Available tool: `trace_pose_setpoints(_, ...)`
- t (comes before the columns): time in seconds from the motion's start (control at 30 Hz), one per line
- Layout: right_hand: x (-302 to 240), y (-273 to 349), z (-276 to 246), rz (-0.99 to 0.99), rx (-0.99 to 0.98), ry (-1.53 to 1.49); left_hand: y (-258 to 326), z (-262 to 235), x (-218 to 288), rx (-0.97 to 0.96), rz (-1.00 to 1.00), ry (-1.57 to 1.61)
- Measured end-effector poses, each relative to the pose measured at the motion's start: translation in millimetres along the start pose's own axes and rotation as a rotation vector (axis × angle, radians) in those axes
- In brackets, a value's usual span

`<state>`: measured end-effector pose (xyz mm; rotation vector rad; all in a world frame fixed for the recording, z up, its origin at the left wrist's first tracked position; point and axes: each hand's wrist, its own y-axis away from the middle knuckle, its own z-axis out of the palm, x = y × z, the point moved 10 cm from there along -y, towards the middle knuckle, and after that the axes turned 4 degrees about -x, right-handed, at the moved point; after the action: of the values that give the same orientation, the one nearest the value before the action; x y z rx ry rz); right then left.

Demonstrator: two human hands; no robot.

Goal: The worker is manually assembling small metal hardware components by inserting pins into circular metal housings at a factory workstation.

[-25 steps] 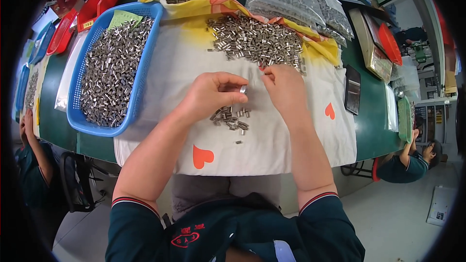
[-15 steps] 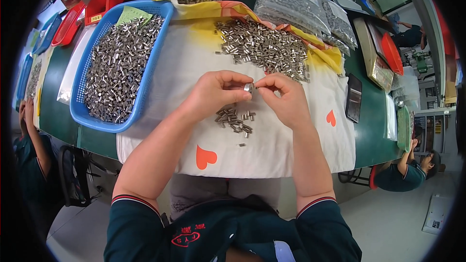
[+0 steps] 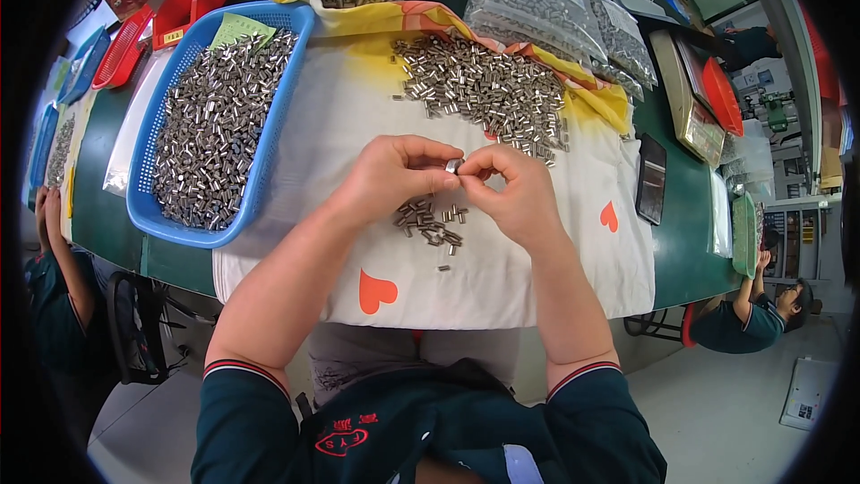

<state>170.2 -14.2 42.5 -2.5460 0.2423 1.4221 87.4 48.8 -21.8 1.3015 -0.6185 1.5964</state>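
Over the middle of the cloth, my left hand [image 3: 394, 172] pinches a small round silver metal piece [image 3: 453, 166] between thumb and fingers. My right hand [image 3: 518, 190] meets it from the other side, thumb and forefinger closed at the piece; whether a smaller part sits between those fingertips is hidden. Just below the hands lies a small group of short metal cylinders [image 3: 430, 229], with a lone one nearer me. Beyond the hands a larger heap of the same cylinders [image 3: 488, 90] spreads over the cloth.
A blue basket [image 3: 300, 63] full of metal cylinders stands at left. Bags of metal parts [image 3: 524, 13] lie behind the yellow-edged white cloth [image 3: 296, 251]. A dark phone [image 3: 652, 179] rests on the green table [image 3: 685, 255] at right. Other people sit at both sides.
My right fingertips have come in from a small gap to touch the round metal piece. The piece is turned and more covered by fingers now.
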Motion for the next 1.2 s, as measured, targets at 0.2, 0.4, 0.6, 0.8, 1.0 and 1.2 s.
trace_pose_setpoints(0.2, 25.1, -0.5, 6.2, 0.212, -0.109, -0.115, -0.1, 3.5, -7.6, -0.060, -0.070, -0.034)
trace_pose_setpoints(0.4, 46.6, -19.9, -42.7, 0.164, 0.213, 0.214, -2.7, 11.0, -0.4, -0.068, -0.073, -0.207)
trace_pose_setpoints(0.6, 28.8, -31.7, -14.4, -0.034, 0.321, 0.728, 0.8, 1.7, -4.3, -0.018, -0.031, -0.209)
trace_pose_setpoints(0.8, 28.4, -25.6, -22.1, -0.022, 0.353, 0.715, 3.6, 21.7, 0.1, -0.071, -0.023, -0.260)
trace_pose_setpoints(1.0, 22.2, -12.5, -20.4, 0.068, 0.197, 0.249, 8.3, 14.9, -8.8, -0.103, -0.087, -0.372)
trace_pose_setpoints(1.2, 14.3, -1.7, -9.4, 0.100, -0.039, -0.165, -6.7, 1.0, 9.3, 0.014, 0.086, -0.011)
